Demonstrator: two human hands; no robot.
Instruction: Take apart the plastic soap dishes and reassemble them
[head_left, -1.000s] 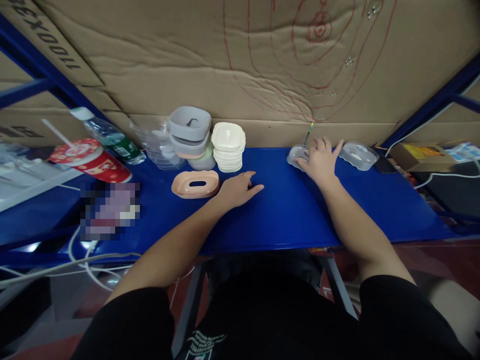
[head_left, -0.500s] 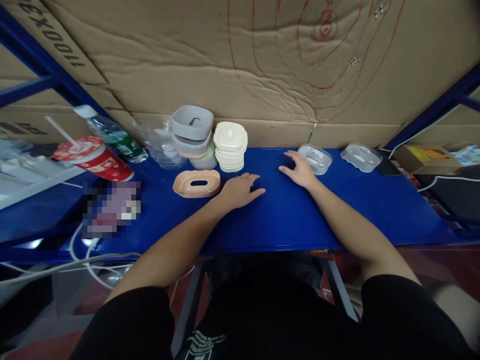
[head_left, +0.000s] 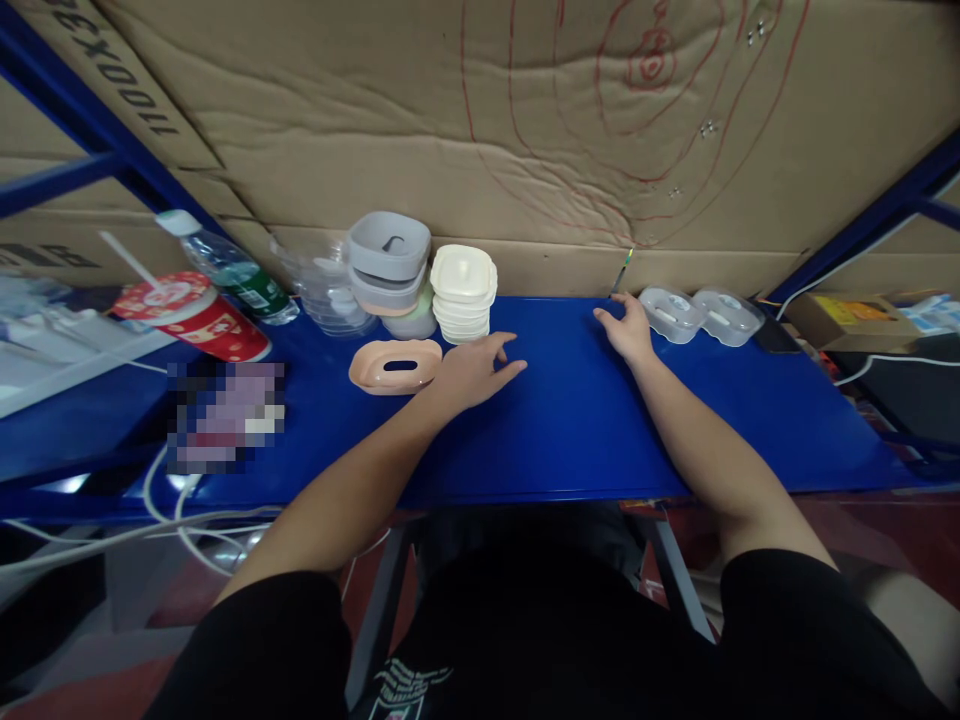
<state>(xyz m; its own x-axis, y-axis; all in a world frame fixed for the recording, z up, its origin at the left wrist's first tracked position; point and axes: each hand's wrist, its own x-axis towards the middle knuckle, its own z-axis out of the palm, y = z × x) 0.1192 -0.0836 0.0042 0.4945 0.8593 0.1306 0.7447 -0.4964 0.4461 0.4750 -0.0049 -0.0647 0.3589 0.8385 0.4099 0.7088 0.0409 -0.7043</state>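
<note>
My left hand [head_left: 480, 370] hovers or rests over the blue table, fingers apart and holding nothing. Just left of it lies a peach tray [head_left: 367, 368] with an oval slot. Behind it rise a stack of cream pieces [head_left: 463, 275] and a stack of grey trays [head_left: 386, 245]. My right hand [head_left: 628, 328], also with fingers apart, is beside a clear lid [head_left: 671, 312]. A second clear lid [head_left: 727, 318] sits against the first one, on its right. Clear plastic covers [head_left: 330, 295] are nested left of the grey stack.
At the left stand a red cup [head_left: 214, 320] with a straw and a tilted water bottle [head_left: 240, 280]. A thin pen-like stick [head_left: 623, 270] leans on the cardboard wall [head_left: 337, 120]. An open carton [head_left: 840, 325] is at the right.
The nearer clear lid has moved right, up to the other lid. My right hand has moved right with it. My left hand has shifted only slightly.
</note>
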